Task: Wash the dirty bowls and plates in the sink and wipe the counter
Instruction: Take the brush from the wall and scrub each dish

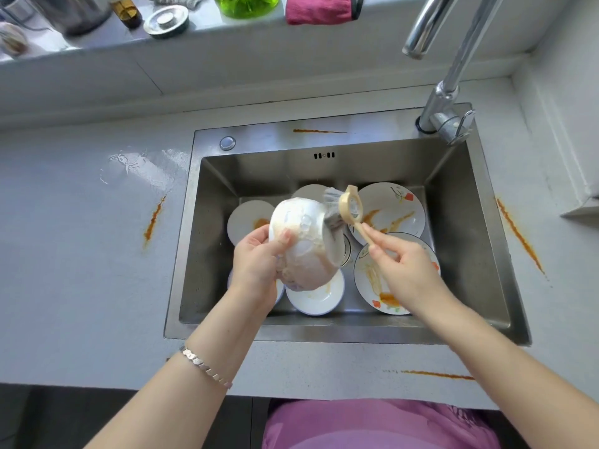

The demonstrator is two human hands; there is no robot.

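Left hand point(259, 254) grips soapy bowl point(304, 244) — right hand point(402, 264) pinches brush point(348, 209).

A raised ledge point(210, 32) along the top carries a steel pot point(74, 11) at the left, an amber bottle point(127, 12), a round metal strainer cap point(166, 21), a green translucent bottle point(246, 4) and a pink cloth point(319, 9) folded over its front edge. A chrome tap point(449, 92) rises at the upper right.

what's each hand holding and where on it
Left hand grips the soapy bowl near its rim, thumb on the outer wall. Right hand pinches the dish brush by its handle's end.
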